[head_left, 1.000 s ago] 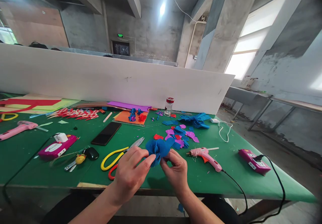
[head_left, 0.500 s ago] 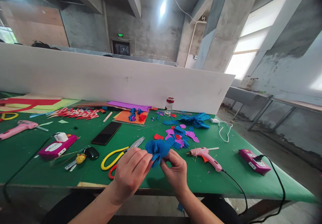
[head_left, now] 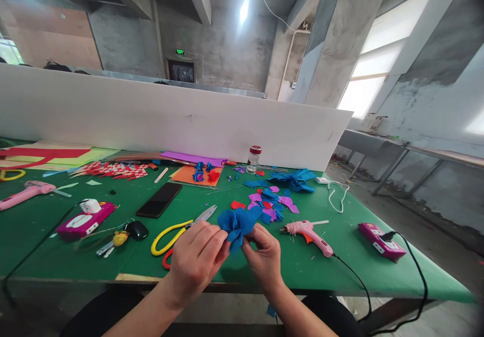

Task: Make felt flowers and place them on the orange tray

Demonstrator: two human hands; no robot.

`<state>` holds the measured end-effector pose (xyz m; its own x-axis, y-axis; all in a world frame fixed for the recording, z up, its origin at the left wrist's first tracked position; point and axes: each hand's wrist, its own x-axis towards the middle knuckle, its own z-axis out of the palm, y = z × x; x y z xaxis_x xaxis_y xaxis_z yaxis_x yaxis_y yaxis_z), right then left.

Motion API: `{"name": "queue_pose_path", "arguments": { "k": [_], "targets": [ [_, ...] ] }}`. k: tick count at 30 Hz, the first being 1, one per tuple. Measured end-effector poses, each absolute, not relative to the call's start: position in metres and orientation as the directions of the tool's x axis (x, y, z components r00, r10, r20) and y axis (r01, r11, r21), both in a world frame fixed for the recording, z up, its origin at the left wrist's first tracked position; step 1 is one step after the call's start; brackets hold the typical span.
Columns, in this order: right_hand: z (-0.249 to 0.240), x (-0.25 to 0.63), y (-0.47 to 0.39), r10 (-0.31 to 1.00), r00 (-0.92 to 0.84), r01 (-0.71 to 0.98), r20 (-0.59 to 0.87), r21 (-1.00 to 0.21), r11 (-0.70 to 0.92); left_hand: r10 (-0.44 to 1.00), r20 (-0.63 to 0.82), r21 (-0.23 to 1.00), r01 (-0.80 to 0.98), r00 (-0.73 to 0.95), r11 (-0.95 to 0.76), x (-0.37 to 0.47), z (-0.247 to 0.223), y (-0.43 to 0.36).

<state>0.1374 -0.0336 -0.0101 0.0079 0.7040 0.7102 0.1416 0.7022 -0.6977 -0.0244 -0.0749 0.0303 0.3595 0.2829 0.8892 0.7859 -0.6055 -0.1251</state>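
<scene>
A blue paper flower (head_left: 236, 224) is held up between my two hands, over the near part of the green table. My left hand (head_left: 200, 256) is closed, pinching the flower's left side with thumb and fingers. From the right, my right hand (head_left: 263, 256) pinches its petals, fingers closed. Scissors (head_left: 176, 235) with yellow and red handles lie beside my left hand, partly covered by it. Beyond the flower is a loose pile of blue, purple and red paper petals (head_left: 273, 205). A pink glue gun (head_left: 308, 234) rests to the right of my right hand.
A phone (head_left: 159, 200), keys with a black fob (head_left: 137, 230) and a magenta power strip (head_left: 86, 220) lie to the left. Another power strip (head_left: 381, 242) is at the right. Farther back stand a red-lidded jar (head_left: 254, 159) and a white board (head_left: 170, 117).
Almost nothing differs. Both hands keep their pinch on the blue flower, and the view has shifted very slightly.
</scene>
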Motion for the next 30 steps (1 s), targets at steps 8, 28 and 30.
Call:
{"name": "queue_pose_path", "arguments": {
  "k": [8, 28, 30],
  "targets": [
    [-0.007, 0.154, -0.014, 0.829, 0.033, -0.165, 0.558, -0.815, 0.556, 0.652, 0.749, 0.460, 0.619, 0.115, -0.637, -0.021, 0.033, -0.070],
    [-0.012, 0.135, -0.025, 0.868, -0.191, -0.333, 0.458, -0.862, 0.381, 0.992, 0.119, 0.993, 0.005, -0.030, -0.119, 0.001, 0.015, -0.058],
    [-0.006, 0.140, -0.023, 0.865, -0.227, -0.341, 0.448, -0.868, 0.360, 0.995, 0.101, 0.993, -0.056, -0.021, -0.102, 0.001, 0.014, -0.057]
  ]
}}
